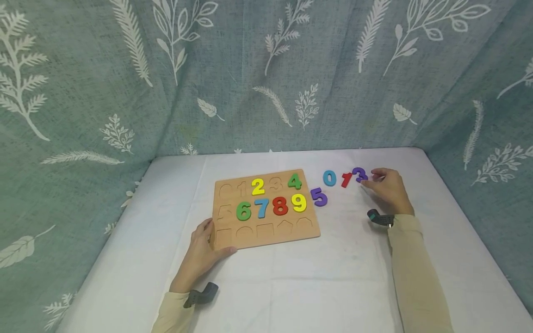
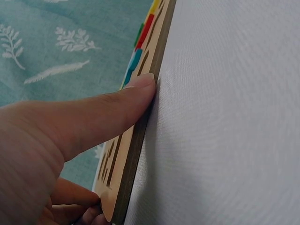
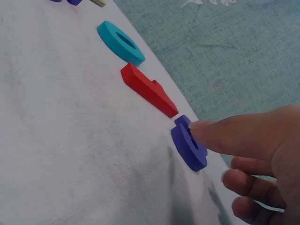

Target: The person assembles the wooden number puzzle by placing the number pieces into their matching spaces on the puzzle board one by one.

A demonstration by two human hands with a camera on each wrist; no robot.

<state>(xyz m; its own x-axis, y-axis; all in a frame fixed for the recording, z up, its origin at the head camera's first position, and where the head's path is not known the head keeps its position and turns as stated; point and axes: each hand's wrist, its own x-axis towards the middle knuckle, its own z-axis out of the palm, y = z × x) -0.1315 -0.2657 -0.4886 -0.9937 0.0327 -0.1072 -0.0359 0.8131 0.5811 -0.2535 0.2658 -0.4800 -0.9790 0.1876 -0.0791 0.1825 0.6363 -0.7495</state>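
Gripping at Left, Reaching at Right

The right hand [image 1: 389,187] has its fingers loosely bent and apart; in the right wrist view its thumb tip overlaps a thick purple numeral 3 [image 3: 187,149], though firm contact cannot be told. The left hand [image 1: 204,254] is clamped on the near left corner of a light-brown rectangular wooden board [image 1: 266,222], thumb on the near edge, fingers at the left edge. The purple numeral 3 lies on a white cloth [image 1: 333,273], right of the board and just beside a slanted red numeral 1 [image 3: 147,91]; left of that is a light-blue numeral 0 [image 3: 112,42]. A purple numeral 5 [image 1: 319,196] lies at the board's right edge. The board's upper row bears a yellow 2 [image 1: 258,187] and a green 4 [image 1: 294,182]; its middle row, a green 6 [image 1: 239,212], a light-blue 7 [image 1: 263,208], a red 8 [image 1: 280,206] and a yellow 9 [image 1: 299,206]. Behind hangs a grey-green curtain [image 1: 341,115] with white leaf motifs.
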